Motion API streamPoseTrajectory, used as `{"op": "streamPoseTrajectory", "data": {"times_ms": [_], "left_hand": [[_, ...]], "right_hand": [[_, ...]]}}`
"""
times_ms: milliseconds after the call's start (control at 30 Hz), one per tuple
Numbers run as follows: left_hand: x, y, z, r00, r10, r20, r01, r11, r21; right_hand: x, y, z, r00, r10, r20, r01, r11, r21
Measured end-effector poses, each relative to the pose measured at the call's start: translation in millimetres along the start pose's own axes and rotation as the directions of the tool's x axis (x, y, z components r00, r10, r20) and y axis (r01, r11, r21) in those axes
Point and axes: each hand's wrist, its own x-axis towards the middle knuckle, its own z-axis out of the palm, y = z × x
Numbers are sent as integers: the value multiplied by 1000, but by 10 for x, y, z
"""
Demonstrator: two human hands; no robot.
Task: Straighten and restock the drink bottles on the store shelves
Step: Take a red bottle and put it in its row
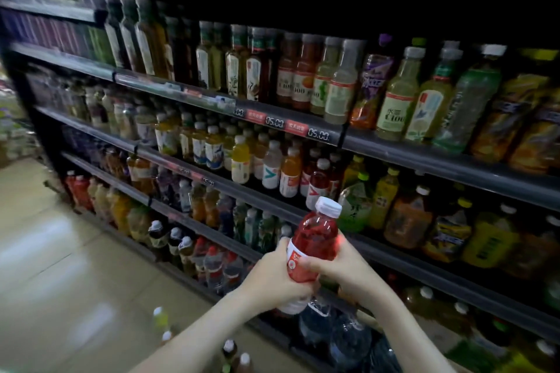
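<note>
Bottle (pixel 313 239) between both hands, before stocked shelves (pixel 424 157).

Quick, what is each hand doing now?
Left hand: grips the lower part of the red plastic drink bottle with white cap.
Right hand: grips the same bottle's middle.

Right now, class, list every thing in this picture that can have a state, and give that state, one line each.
red bottle: capped, filled with red drink, slightly tilted, held off the shelves.
left hand: grips the bottle's lower part.
right hand: grips the bottle's middle.
shelves: stocked with rows of capped bottles.
loose bottles: capped, low beneath the arms, off the shelves.
</note>
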Motion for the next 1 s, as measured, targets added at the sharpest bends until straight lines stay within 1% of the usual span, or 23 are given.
{"op": "streamPoseTrajectory", "data": {"times_ms": [67,167,233,300,367,433,500,600,667,733,800,833,867,933,1000], "left_hand": [[61,-197,-191,1000,5,19,-5,1000,8],[225,-429,-534,998,22,65,-23,1000,15],[376,-536,-763,993,59,102,-62,998,25],[541,-640,-928,986,103,130,-109,993,39],[705,-715,-1002,979,149,141,-157,986,49],[866,-750,-986,971,193,140,-208,973,100],[997,-724,-932,960,246,135,-266,952,153],[1162,-689,-852,948,289,131,-312,924,220],[1267,-734,-787,957,270,108,-286,938,195],[1388,-801,-733,970,234,62,-240,963,124],[1546,-863,-697,981,193,-6,-192,978,75],[1635,-893,-684,985,170,-39,-167,984,60],[1725,-914,-677,986,149,-69,-146,988,42],[1910,-955,-678,985,107,-132,-110,994,-16],[2072,-1004,-675,979,62,-193,-81,992,-92]], "right_hand": [[138,-9,215,999,6,-38,-8,999,-40],[395,-32,529,990,6,-144,-17,997,-72],[573,-52,710,972,2,-236,-20,997,-74],[718,-62,843,934,2,-356,-32,996,-80],[819,-78,912,880,16,-475,-53,996,-65],[882,-105,913,829,14,-560,-45,998,-42],[937,-98,873,814,-10,-581,-42,996,-76],[1044,2,810,841,-24,-541,-45,992,-115],[1134,83,729,886,-15,-463,-26,996,-81],[1225,131,610,926,-25,-377,23,1000,-10],[1351,204,468,939,-45,-341,49,999,3],[1440,262,385,932,-51,-358,50,999,-10],[1555,336,296,911,-51,-410,33,998,-52],[1827,477,125,851,-44,-523,-29,991,-130],[2123,627,-13,798,-33,-602,-111,973,-200]]}}
